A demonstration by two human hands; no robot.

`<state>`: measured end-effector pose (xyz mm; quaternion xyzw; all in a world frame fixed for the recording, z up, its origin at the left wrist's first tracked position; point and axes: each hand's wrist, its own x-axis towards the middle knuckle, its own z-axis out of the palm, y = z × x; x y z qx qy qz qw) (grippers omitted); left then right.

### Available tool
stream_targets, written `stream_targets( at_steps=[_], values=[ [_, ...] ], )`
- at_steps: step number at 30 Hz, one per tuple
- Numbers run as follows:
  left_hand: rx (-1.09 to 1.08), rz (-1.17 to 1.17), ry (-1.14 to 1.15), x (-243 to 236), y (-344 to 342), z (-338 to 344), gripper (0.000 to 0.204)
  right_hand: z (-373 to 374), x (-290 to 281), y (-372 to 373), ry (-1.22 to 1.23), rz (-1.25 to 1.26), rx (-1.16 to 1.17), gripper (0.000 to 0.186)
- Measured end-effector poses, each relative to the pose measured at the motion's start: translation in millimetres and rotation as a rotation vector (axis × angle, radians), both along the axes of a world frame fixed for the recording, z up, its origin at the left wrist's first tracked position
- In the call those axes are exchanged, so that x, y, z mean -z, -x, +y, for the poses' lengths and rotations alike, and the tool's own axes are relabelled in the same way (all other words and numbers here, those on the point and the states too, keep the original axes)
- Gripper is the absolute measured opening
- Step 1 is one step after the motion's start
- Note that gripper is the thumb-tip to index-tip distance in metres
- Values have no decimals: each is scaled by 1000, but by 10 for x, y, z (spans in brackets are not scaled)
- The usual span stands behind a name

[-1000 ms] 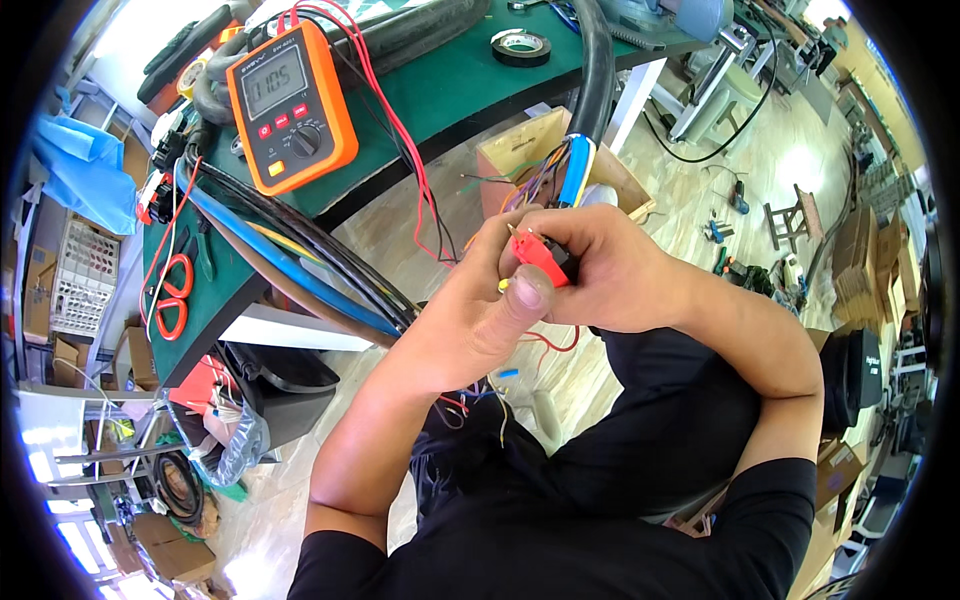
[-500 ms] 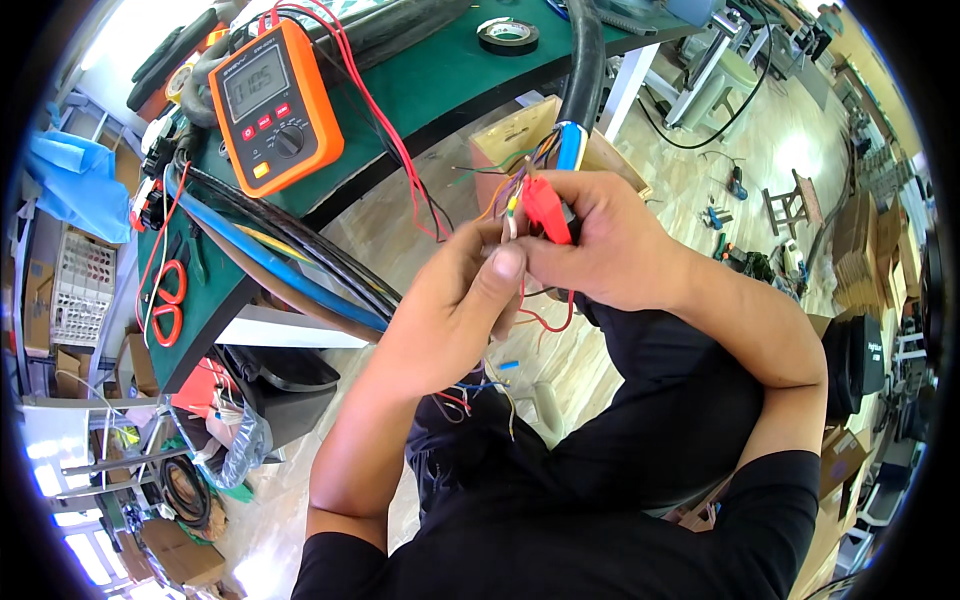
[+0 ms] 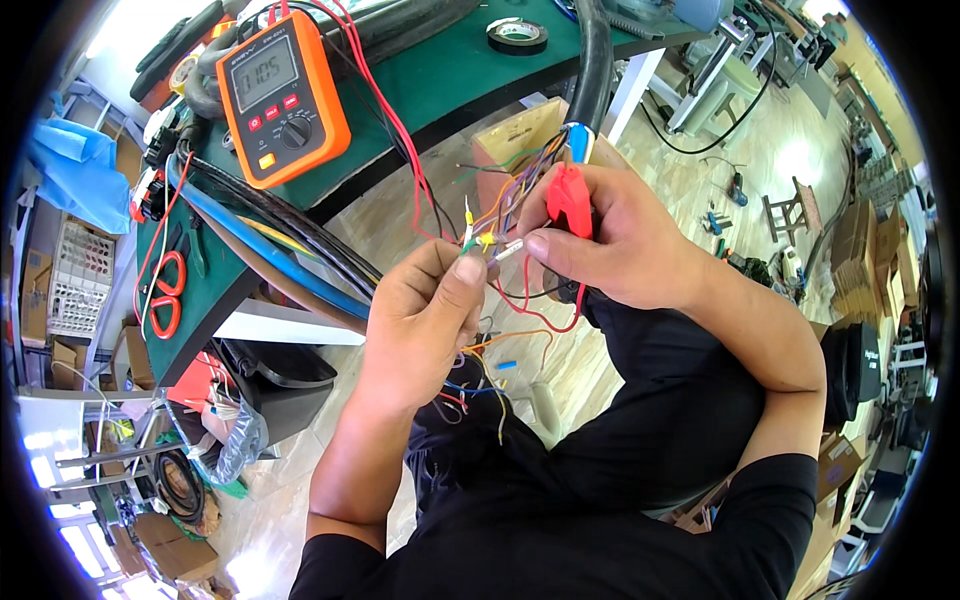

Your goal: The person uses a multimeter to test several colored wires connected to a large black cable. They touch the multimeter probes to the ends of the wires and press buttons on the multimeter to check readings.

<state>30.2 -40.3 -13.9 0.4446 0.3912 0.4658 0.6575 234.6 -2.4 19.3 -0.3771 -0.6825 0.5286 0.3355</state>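
Note:
My left hand (image 3: 424, 305) pinches several thin wires (image 3: 468, 222) between thumb and forefinger; their ends carry yellow, green and white sleeves. In my right hand (image 3: 635, 240) is a red alligator clip (image 3: 569, 200), held against the palm side of the fingers. The right thumb and forefinger also meet at a white-sleeved wire end (image 3: 510, 250), just right of the left fingertips. Behind the hands, a thick black cable (image 3: 594, 60) hangs off the bench, its blue and thin coloured cores fanning out toward them. More loose wires (image 3: 490, 375) dangle below the left hand.
An orange handheld meter (image 3: 283, 100) with red and black leads lies on the green bench (image 3: 400, 85). Black tape (image 3: 517, 36), red-handled scissors (image 3: 168, 295) and thick blue and black cables (image 3: 270, 265) are around it. A wooden box (image 3: 490, 135) stands beneath; a lined bin (image 3: 285, 395) is at left.
My hands have moved slightly apart, uncovering the sleeved wire ends between them. The red clip has turned more upright and shifted right. More loose wires show below the left hand.

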Motion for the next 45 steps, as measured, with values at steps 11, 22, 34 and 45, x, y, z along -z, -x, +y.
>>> stream_targets(
  at_steps=[11, 22, 34, 45],
  values=[
    [47, -55, 21, -66, -6, -2, 24, -49, 8, -2, -144, -47, 3, 14],
    [-256, 5, -85, -67, 51, 20, 14, -1, 103, -35, -173, -145, 4, 47],
    [-257, 117, -222, -51, 81, 8, 14, 21, 92, -6, -261, -291, 9, 58],
    [-267, 141, -215, -41, 65, 20, 14, 14, 113, -4, -358, -315, 28, 48]
  ],
)
